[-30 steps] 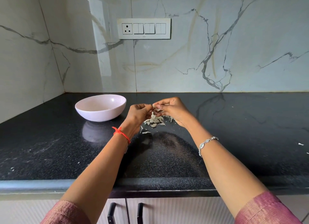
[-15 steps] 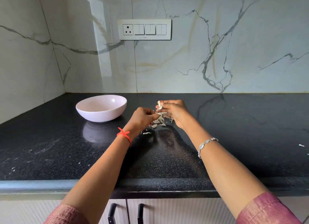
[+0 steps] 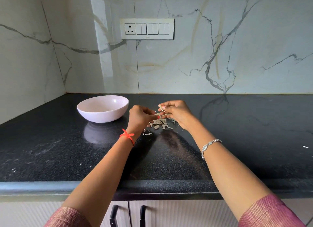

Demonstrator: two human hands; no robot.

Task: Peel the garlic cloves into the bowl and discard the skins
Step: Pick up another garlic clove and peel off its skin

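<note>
My right hand [image 3: 177, 112] pinches a small garlic clove [image 3: 161, 107] between thumb and fingertips, just above the black counter [image 3: 169, 159]. My left hand [image 3: 139, 116] is close to its left, fingers curled, pinching a pale strip of garlic skin [image 3: 157, 114] near the clove. Below both hands lies a loose pile of garlic skins [image 3: 160, 124] on the counter. A white bowl [image 3: 88, 112] stands to the left of my left hand; its inside looks nearly empty from here.
A few stray skin flakes [image 3: 149, 134] lie in front of the pile, and more flakes [image 3: 305, 146] are at the far right. The marble wall with a switch panel [image 3: 147, 29] closes the back. Cabinet handles [image 3: 113, 216] sit under the counter's front edge.
My hands, joined on the clove a second ago, have drawn slightly apart. The right hand now holds the clove a little higher; the left has pulled down and left with skin.
</note>
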